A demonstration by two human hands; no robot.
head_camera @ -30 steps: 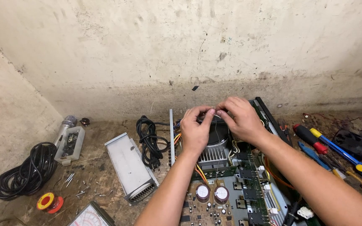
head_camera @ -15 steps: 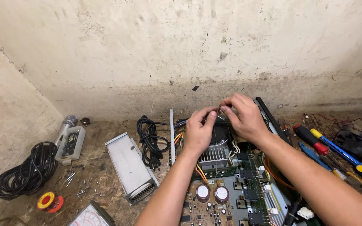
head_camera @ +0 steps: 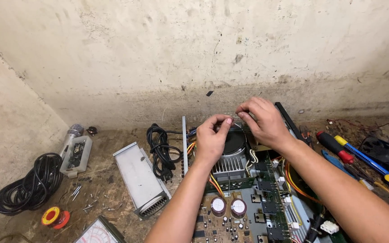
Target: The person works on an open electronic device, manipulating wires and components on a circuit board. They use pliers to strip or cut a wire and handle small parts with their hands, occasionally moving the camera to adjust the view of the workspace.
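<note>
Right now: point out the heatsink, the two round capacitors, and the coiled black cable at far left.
heatsink point(head_camera: 228, 164), head view, on its finned top.
capacitors point(head_camera: 218, 205), head view, top of the left one.
coiled black cable point(head_camera: 29, 184), head view, on the coil's loops.

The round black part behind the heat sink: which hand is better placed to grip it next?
Probably the left hand: its pinched fingertips sit right at the rim of the round black part. The right hand is pinching something farther back, near the wall.

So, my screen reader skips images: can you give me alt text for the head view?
Left hand and right hand pinch something small over the round black transformer of an opened amplifier chassis. A grey metal box and coiled black cable lie left.
</note>
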